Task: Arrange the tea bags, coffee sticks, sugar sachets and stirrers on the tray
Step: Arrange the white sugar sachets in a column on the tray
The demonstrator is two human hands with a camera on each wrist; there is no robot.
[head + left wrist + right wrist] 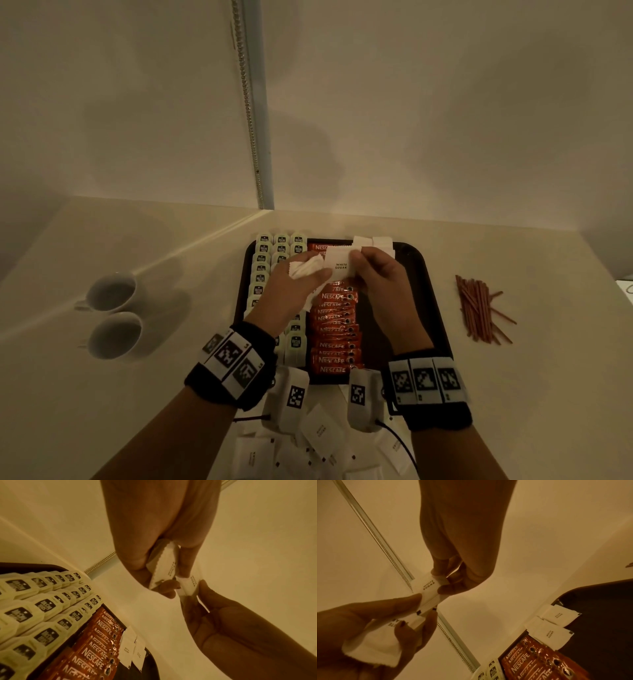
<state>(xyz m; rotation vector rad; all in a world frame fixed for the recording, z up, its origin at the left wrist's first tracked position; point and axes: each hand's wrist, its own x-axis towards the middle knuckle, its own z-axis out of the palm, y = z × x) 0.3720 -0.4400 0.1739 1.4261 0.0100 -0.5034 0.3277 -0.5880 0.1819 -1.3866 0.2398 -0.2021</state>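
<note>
left hand (291, 291): fingers curled round a small bunch of white sugar sachets (305, 269), held up over the tray, thumb on top pinning them
right hand (380, 277): thumb and fingertips pinching one sachet (339, 265) by its edge, right where it meets the left hand's bunch, so both hands are on the same little stack
tray (424, 274): dark, rounded corners, sitting on the pale counter (513, 394)
tea bags (262, 274): pale green packets in rows down the tray's left side, dark label I can't read
coffee sticks (334, 329): red, overlapped in a column down the middle, "NESCAFE" on every one
placed sachets (373, 243): two lying side by side at the far edge, right of the coffee
loose sachets (318, 431): scattered on the counter near the person, off the tray
stirrers (479, 308): brown pile on the counter right of the tray, well apart from it
cups (111, 315): two white ones left of the tray
wrist views only: print reads "WHITE SUGAR" (429, 586); left wrist view shows the bunch's zigzag edges (161, 569)
head view only: stirrers, cups, loose sachets
</note>
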